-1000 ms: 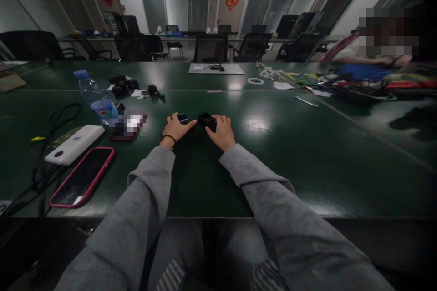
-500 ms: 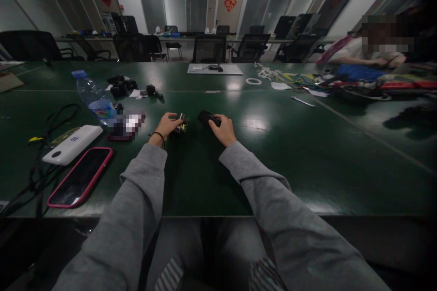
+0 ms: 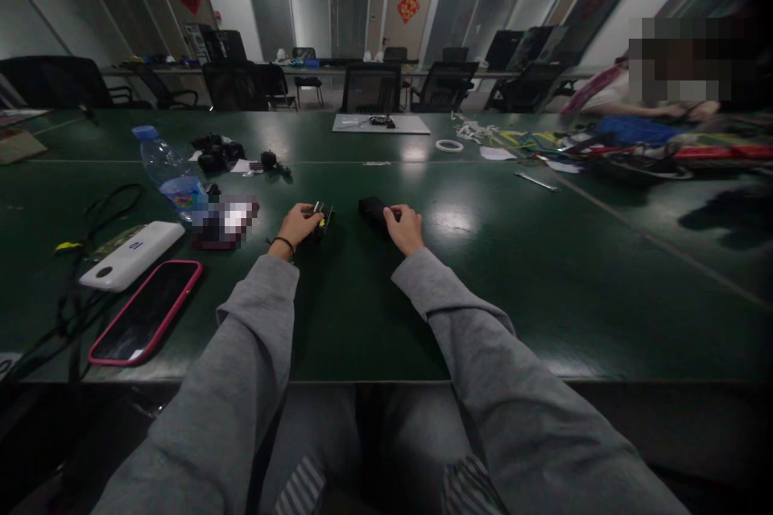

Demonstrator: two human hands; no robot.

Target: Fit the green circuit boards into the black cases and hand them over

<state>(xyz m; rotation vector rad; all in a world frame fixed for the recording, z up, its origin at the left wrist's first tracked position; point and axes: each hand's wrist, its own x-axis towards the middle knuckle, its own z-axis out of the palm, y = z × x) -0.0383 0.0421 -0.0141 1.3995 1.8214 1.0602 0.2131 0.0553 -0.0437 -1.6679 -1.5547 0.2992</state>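
Over the green table [image 3: 374, 338], my left hand [image 3: 297, 227] is closed on a small electronic module [image 3: 323, 222] with metal and yellow parts. To its right, my right hand [image 3: 406, 228] grips the right end of a black block-like object [image 3: 371, 210]. A gap separates the two objects, and they do not touch. The undersides of both objects are too dark to make out.
At the left are a bottle [image 3: 172, 173], a white device [image 3: 133, 256], a pink-edged phone [image 3: 146, 312] and black cables. Farther back lie a white board [image 3: 411, 125], a white ring [image 3: 448, 146] and a wrench [image 3: 536, 181]. A person [image 3: 634, 96] sits behind tangled cables at the right.
My right hand and the black object have shifted slightly right, widening the gap. The module in my left hand has turned a little, showing its edge more.
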